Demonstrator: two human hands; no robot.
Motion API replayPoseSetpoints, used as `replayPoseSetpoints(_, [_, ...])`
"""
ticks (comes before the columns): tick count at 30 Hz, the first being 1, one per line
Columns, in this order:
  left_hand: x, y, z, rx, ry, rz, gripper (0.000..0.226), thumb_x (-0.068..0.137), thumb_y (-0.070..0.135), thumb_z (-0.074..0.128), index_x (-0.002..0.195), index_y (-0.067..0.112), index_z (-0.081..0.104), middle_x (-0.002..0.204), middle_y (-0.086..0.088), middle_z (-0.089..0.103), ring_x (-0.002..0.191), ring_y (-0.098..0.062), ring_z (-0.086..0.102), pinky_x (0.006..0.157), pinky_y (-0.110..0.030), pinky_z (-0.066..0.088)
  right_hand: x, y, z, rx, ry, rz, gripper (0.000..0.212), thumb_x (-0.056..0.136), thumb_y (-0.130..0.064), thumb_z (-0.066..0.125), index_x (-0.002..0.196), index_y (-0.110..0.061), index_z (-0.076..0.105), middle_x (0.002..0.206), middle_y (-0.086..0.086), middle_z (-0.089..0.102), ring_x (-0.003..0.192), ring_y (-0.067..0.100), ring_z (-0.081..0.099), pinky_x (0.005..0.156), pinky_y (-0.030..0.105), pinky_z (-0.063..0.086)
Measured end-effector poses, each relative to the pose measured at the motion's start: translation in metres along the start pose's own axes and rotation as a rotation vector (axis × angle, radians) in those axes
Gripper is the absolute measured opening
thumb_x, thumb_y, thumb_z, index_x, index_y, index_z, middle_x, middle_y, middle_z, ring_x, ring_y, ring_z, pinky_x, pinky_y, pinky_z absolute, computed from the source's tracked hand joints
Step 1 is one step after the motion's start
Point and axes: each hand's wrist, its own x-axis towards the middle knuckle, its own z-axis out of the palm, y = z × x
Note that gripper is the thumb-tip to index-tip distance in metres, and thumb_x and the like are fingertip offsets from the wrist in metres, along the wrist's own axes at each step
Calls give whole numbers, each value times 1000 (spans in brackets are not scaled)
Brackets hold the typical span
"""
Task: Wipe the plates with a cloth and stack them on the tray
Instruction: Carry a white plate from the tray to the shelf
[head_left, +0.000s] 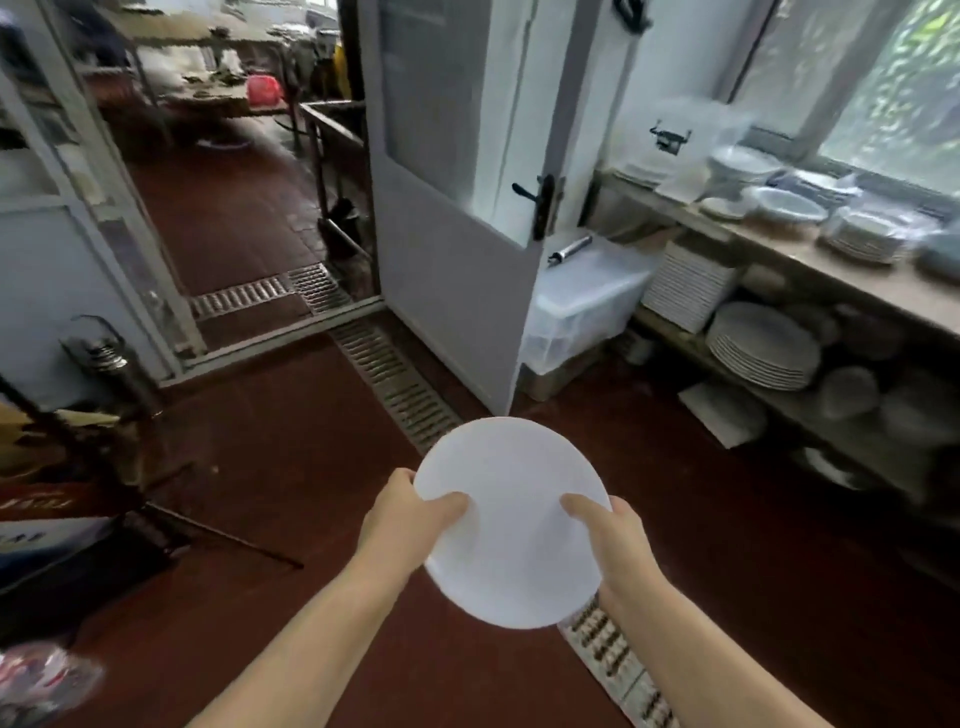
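I hold a round white plate (511, 519) in front of me over the red floor, tilted a little toward me. My left hand (408, 514) grips its left rim with the thumb lying on the plate's face. On the opposite rim my right hand (613, 535) grips the same way, thumb on top. The fingers of both hands are hidden under the plate. No cloth or tray is in view.
A shelf unit (810, 260) on the right holds stacked white plates (761, 345) and wrapped dishes. A half-open white door (457, 208) stands ahead, with a clear plastic bin (582, 306) behind it. A floor drain grate (395, 384) runs diagonally underfoot. Boxes and clutter sit at left.
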Motion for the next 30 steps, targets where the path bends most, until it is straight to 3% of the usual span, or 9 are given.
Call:
replayPoseSetpoints(3, [19,47,60,-1,-107,37,53,55,48,65,99,24,51,93,7,60,86,-17,60,77,-38,54,35,-17,-56,5,85,-13,30,81,-24,67,105,-14,51,103,10,60,89,29,61,67,40,52])
replayPoseSetpoints(6, [42,87,112,29,-201,79,50,53,46,63,96,23,52,92,4,62,85,-18,62,78,-40,55,67,-31,-100,46,176,-3,28,79,-26,68,100,-16,52,103,10,60,89,29,62,65,38,51])
replayPoseSetpoints(11, [93,137,190,44,-341,163,37,65,36,72,89,23,48,93,-2,62,81,-16,62,62,-32,52,123,-51,-154,104,277,23,32,79,-26,67,105,-13,53,105,11,60,90,30,61,61,36,50])
replayPoseSetpoints(16, [161,191,263,102,-481,220,55,58,45,68,102,16,52,98,-3,61,92,-24,61,81,-46,55,196,-80,-194,153,384,19,35,81,-22,66,109,-6,53,106,15,60,93,34,61,72,45,52])
replayPoseSetpoints(21, [237,264,334,179,-587,286,54,62,53,67,100,18,50,100,-2,61,96,-26,60,87,-47,51,273,-123,-224,256,519,10,35,82,-17,64,111,1,55,108,21,61,95,39,62,81,52,52])
replayPoseSetpoints(25, [281,317,396,238,-672,331,48,55,56,61,89,24,49,94,1,60,91,-23,60,83,-46,53,320,-158,-255,331,611,0,36,81,-15,66,109,5,57,107,25,63,93,40,64,77,51,54])
replayPoseSetpoints(30, [308,364,487,292,-763,349,46,54,56,61,86,24,50,90,3,60,86,-20,59,77,-41,53,365,-185,-312,384,704,3,55,57,-26,60,102,7,61,97,25,67,85,39,67,61,40,56])
